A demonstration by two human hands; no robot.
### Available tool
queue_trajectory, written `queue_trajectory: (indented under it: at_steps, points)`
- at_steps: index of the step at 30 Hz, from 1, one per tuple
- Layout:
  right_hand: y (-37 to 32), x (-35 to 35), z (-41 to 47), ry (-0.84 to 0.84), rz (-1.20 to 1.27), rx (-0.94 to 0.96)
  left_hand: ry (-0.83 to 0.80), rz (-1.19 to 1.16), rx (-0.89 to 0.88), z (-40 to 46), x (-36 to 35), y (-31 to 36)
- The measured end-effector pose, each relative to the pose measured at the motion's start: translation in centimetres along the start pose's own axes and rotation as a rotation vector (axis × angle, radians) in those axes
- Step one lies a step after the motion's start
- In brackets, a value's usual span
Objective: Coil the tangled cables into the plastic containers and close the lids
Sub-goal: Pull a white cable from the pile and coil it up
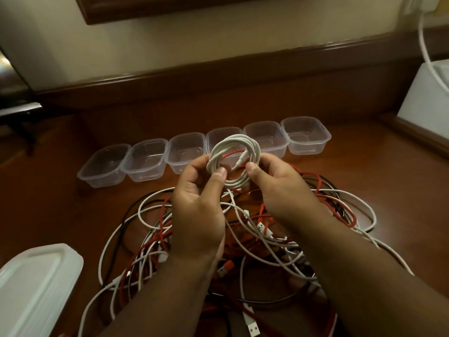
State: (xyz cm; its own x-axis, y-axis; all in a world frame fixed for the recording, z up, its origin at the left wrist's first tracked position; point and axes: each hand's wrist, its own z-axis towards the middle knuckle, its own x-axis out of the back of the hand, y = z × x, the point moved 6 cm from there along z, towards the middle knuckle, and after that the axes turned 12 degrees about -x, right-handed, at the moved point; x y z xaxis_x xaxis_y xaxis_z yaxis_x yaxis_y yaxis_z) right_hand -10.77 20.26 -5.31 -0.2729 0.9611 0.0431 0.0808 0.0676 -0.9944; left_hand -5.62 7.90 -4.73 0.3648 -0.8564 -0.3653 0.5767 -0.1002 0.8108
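Holding a white cable coil (233, 164) above the tangled cables (243, 239), left hand (198, 203) and right hand (283, 188) each pinch one side. Six open plastic containers (187, 154) sit in a row just beyond the tangle.

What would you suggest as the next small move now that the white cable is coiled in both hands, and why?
Probably lower the white cable coil into the open clear container just behind it. The left hand and right hand pinch a finished-looking coil, and all six containers look empty and lidless.
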Motion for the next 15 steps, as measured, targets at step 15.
queue_trajectory:
  at_steps: [15]
  points:
    - [1.3, -1.3, -0.1, -0.164, -0.066, -0.195, -0.109, 0.255, 0.073, 0.4, 0.5, -1.2]
